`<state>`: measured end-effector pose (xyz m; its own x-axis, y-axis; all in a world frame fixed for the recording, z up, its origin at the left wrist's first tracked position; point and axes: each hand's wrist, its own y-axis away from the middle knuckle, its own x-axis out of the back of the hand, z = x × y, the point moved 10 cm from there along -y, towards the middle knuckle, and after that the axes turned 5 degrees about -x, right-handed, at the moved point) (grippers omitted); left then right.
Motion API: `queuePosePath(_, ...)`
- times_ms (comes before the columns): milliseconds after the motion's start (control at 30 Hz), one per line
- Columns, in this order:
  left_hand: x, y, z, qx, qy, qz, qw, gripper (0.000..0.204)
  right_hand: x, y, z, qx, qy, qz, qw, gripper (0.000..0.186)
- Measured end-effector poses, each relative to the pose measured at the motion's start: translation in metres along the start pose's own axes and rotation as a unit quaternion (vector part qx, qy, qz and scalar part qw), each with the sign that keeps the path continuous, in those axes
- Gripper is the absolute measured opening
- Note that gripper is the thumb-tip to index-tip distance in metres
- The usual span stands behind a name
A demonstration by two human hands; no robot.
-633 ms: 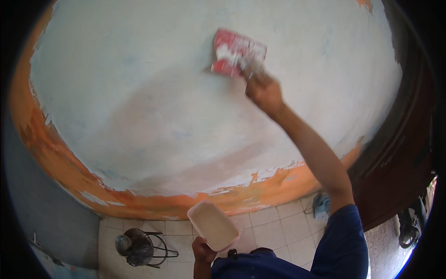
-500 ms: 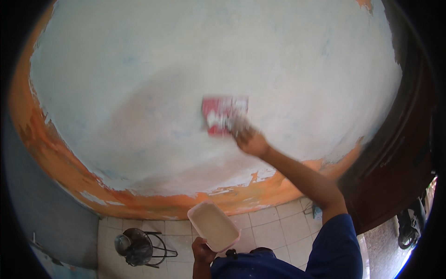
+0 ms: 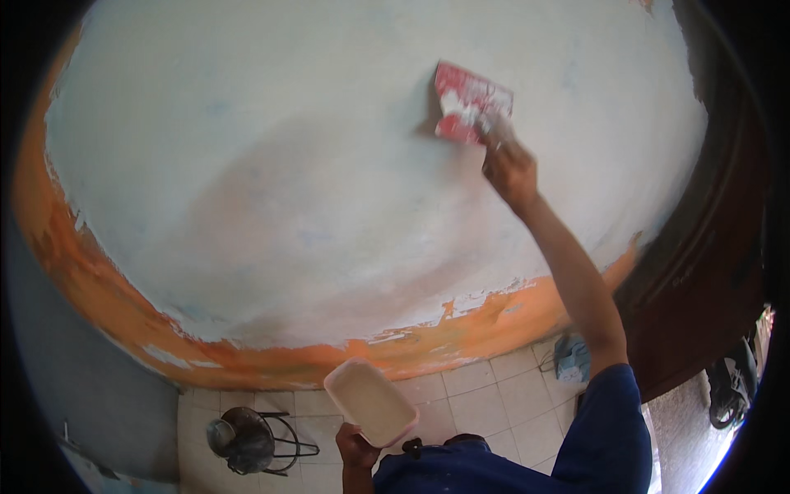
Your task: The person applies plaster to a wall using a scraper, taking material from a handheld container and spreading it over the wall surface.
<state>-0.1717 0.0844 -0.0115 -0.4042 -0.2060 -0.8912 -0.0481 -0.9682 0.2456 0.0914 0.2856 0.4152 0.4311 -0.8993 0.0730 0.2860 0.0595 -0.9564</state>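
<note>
At lower centre, the left hand (image 3: 356, 447) grips a pale pink, rectangular tub (image 3: 401, 432) of off-white paste by its edge, while right of upper centre the right hand (image 3: 512, 171) clasps a broad red scraper (image 3: 469, 100), its white-smeared blade just beyond the fingers, before a whitish, orange-edged wall (image 3: 271, 189).

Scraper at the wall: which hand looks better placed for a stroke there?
Right, most likely: the right hand grips the scraper up in front of the wall, while the left hand is low, holding the tub.
</note>
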Motion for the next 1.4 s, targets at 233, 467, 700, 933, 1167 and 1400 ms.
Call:
queuePosePath(233, -0.040, 0.002, -0.007, 0.017, 0.020, -0.046, 0.999, 0.066, -0.028, 0.227, -0.137, 0.075, -0.134, -0.230, 0.961, 0.049)
queuePosePath(467, -0.012, 0.005, 0.008, -0.012, -0.009, 0.006, 1.000, 0.065, 0.002, 0.124, -0.082, 0.006, -0.091, -0.112, 0.989, 0.046)
queuePosePath(700, -0.037, 0.000, -0.001, 0.002, 0.009, -0.046, 0.999, 0.061, -0.012, 0.065, -0.014, -0.011, -0.030, -0.042, 0.999, 0.053)
queuePosePath(933, -0.025, 0.000, 0.010, -0.043, -0.041, -0.020, 0.998, 0.060, -0.009, 0.219, -0.134, 0.099, -0.187, -0.244, 0.947, 0.049)
queuePosePath(1167, -0.006, -0.002, 0.005, 0.007, -0.021, -0.011, 1.000, 0.055, 0.038, -0.028, -0.010, -0.021, -0.030, 0.023, 0.999, 0.052)
queuePosePath(1400, -0.016, -0.007, -0.006, 0.008, 0.014, -0.029, 0.999, 0.055, -0.031, 0.023, -0.023, 0.019, 0.001, -0.038, 0.999, 0.059)
